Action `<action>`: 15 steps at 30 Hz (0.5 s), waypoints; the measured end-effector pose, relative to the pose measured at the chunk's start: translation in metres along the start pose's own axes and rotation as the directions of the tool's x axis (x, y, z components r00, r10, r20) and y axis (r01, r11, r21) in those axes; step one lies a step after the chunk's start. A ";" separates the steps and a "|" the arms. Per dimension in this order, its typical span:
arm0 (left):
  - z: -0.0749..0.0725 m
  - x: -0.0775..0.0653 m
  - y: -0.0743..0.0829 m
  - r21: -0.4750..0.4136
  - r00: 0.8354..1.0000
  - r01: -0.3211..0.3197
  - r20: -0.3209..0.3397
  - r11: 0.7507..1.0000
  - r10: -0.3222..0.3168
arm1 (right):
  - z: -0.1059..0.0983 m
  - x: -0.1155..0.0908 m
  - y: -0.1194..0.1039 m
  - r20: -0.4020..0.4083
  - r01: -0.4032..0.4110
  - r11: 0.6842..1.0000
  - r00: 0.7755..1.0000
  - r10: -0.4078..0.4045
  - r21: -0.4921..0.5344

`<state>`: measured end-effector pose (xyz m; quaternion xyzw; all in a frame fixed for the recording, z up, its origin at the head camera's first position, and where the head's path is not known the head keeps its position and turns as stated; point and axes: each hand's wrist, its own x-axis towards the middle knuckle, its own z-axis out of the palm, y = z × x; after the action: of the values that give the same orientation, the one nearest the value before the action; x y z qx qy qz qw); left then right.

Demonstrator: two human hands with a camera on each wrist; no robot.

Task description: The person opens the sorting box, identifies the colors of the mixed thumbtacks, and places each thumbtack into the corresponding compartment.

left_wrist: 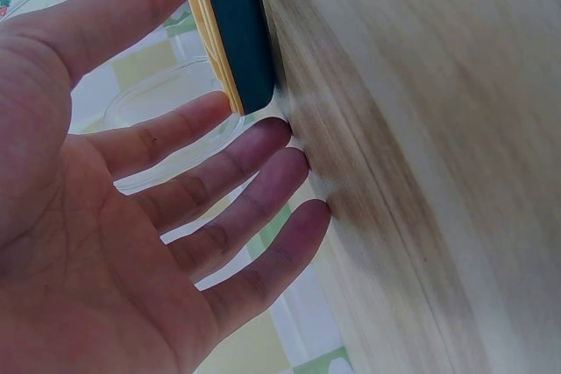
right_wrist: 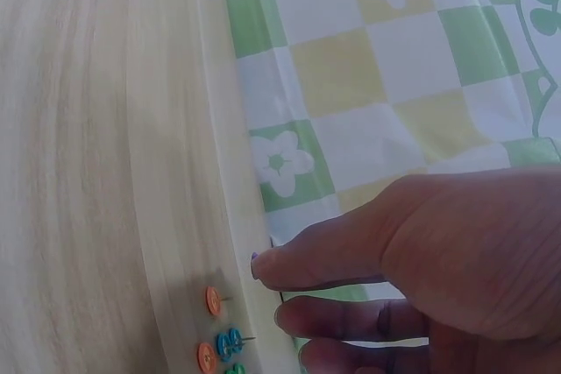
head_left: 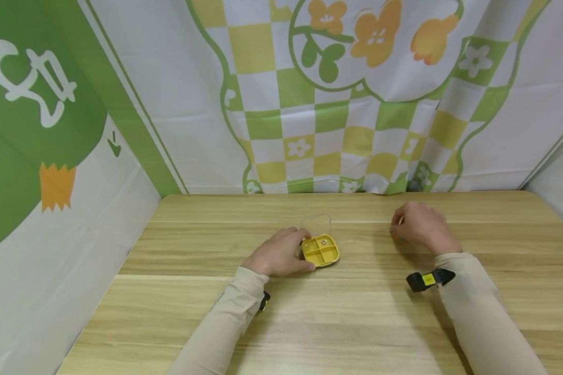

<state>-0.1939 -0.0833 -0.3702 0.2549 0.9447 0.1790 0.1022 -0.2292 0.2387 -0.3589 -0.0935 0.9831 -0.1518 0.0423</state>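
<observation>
My left hand [head_left: 281, 252] holds a small yellow pill box [head_left: 321, 250] by its side, thumb at the near corner and index finger at the far one. Its other fingers spread against the tabletop in the left wrist view. Four-part inside, the box has a dark teal base [left_wrist: 241, 32] and a raised clear lid [head_left: 316, 224]. A small round piece [head_left: 323, 242] lies in its far right compartment. To the right, my right hand [head_left: 422, 224] hovers over several button-headed tacks, among them an orange tack [right_wrist: 207, 356] and a blue tack [right_wrist: 235, 339]. Its thumb and fingers are apart.
The wooden table [head_left: 309, 323] ends at a patterned green, yellow and white cloth [head_left: 328, 120] behind. Another cloth wall [head_left: 117, 224] rises along the left side. A dark strap [head_left: 430, 279] with a yellow patch is on the right wrist.
</observation>
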 end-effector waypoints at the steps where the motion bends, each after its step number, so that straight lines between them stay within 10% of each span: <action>1: 0.000 0.000 0.000 0.000 1.000 -0.001 -0.001 1.000 0.001 | 0.000 0.000 -0.001 0.006 0.001 1.000 1.000 -0.001 0.003; 15: 0.000 0.000 0.001 -0.008 1.000 -0.001 -0.003 1.000 0.000 | 0.005 0.001 -0.009 -0.021 0.040 0.999 0.999 -0.040 -0.019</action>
<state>-0.1937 -0.0827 -0.3699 0.2545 0.9441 0.1832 0.1018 -0.2287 0.2288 -0.3606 -0.1121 0.9827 -0.1446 0.0280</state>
